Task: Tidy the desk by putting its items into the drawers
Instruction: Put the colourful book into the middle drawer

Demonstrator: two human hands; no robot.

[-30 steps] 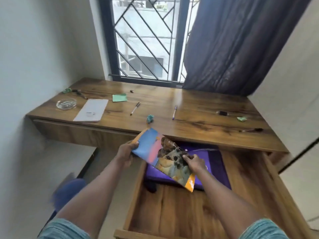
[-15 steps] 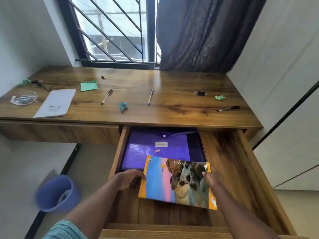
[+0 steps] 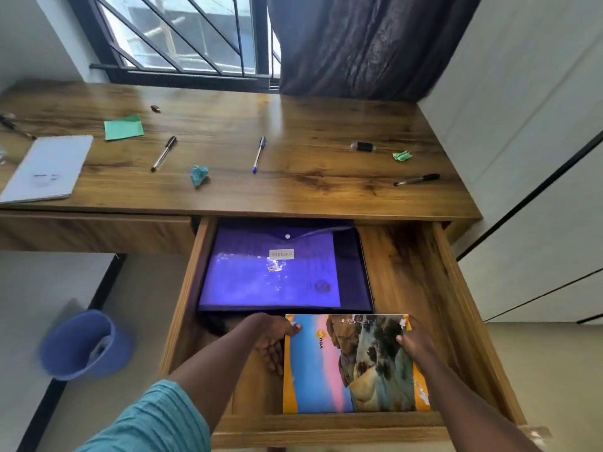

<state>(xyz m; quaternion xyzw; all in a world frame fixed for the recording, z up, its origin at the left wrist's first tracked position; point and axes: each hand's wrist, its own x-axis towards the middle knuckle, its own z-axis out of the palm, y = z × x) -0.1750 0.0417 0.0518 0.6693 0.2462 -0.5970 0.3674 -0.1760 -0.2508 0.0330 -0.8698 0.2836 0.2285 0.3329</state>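
Wooden desk beneath barred window, dark curtain; book in open drawer.

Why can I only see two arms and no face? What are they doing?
The camera sits on the person's head and looks down, so only their arms show. They are tidying a desk. The left hand and the right hand hold a colourful book by its sides, inside the open drawer, in front of a purple folder. On the desk lie a blue pen, a white notepad, a green paper and other small things.
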